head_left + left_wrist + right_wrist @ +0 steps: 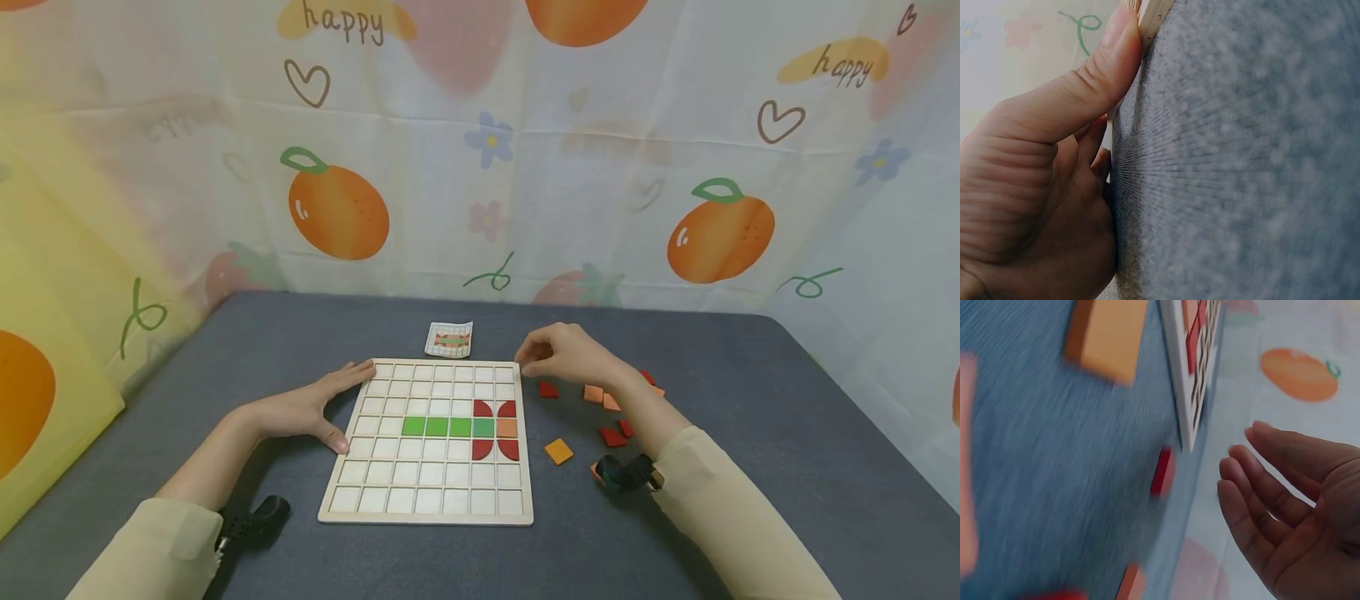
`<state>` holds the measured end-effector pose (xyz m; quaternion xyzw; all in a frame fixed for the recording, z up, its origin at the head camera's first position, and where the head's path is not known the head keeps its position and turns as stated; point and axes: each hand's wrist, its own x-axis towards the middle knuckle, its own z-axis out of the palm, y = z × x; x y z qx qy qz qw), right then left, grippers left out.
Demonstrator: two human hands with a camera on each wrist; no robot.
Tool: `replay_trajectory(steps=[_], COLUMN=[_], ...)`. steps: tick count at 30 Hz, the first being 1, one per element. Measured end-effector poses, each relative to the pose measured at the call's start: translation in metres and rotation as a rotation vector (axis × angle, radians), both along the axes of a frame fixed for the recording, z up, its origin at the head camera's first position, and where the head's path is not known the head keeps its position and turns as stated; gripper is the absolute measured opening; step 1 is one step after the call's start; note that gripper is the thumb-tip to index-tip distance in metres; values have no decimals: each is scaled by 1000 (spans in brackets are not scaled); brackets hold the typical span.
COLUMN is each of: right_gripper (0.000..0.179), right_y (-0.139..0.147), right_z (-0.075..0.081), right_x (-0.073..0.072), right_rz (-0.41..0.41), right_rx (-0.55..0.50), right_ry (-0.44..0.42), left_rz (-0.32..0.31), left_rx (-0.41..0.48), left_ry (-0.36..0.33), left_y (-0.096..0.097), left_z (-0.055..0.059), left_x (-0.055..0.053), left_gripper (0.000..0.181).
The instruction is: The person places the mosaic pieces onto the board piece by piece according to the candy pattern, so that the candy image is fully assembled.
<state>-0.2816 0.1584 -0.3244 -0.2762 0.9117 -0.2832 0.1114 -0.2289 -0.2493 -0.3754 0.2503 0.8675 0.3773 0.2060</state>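
Note:
A pale wooden grid board [431,475] lies on the dark table. Across its middle row run green squares [437,427], a teal square [483,427] and an orange square [507,427]; red curved-edge pieces [508,450] sit above and below the row's right end. My left hand [307,410] rests along the board's left edge, thumb and fingers spread and touching it. Beside the upper right corner hovers my right hand [566,354], fingers loosely bent; in the right wrist view nothing shows between them. A loose red piece [548,389] lies just below that hand.
Behind the board lies a small card [450,340] with a printed grid pattern. Right of the board are a yellow-orange square [558,452], orange pieces [593,394] and red pieces [613,437], some under the right forearm. A printed cloth [420,275] hangs behind the table.

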Motion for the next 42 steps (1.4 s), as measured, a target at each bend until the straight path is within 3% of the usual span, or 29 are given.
replay_trajectory(steps=[7, 15, 26, 42], right_gripper=[27, 33, 38, 31], right_y=[41, 73, 81, 81], right_z=[-4, -13, -15, -19], right_x=[-3, -5, -2, 0], right_rz=[-55, -54, -51, -45], right_rx=[30, 110, 138, 118], right_ry=[-23, -65, -180, -194], left_rz=[3, -2, 0, 5], left_rx=[-1, 3, 10, -3], left_ry=[-5, -3, -13, 2], left_y=[1, 0, 0, 0], left_z=[0, 0, -1, -1], left_x=[0, 1, 0, 1], left_gripper=[124, 123, 123, 124])
